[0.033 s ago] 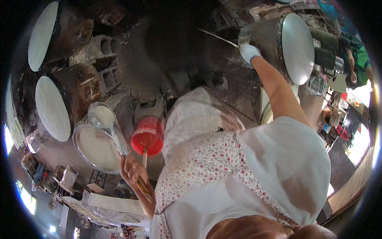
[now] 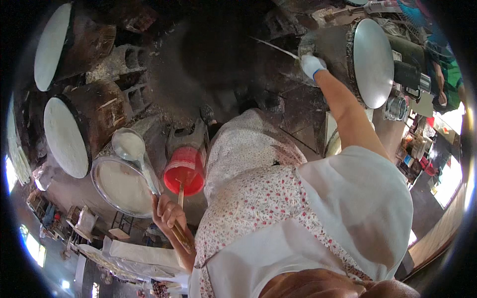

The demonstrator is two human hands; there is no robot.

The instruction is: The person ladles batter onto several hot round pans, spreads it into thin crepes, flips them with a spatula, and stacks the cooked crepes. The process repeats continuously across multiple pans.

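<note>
my flowered, white-sleeved shoulder hides most of my left forearm; only my left hand (image 2: 168, 214) shows. the wooden handle (image 2: 181, 218) runs through my fingers, its lower end hidden. the thin pale stick's (image 2: 273, 47) tip blurs. my gloved right hand (image 2: 312, 64) covers its other end.

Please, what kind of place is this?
Probably a traditional cooking workshop, perhaps for thin steamed sheets. Several round drum stoves carry pale flat tops, a basin of white batter stands near the left hand, and the gloved right hand holds a thin stick.
</note>
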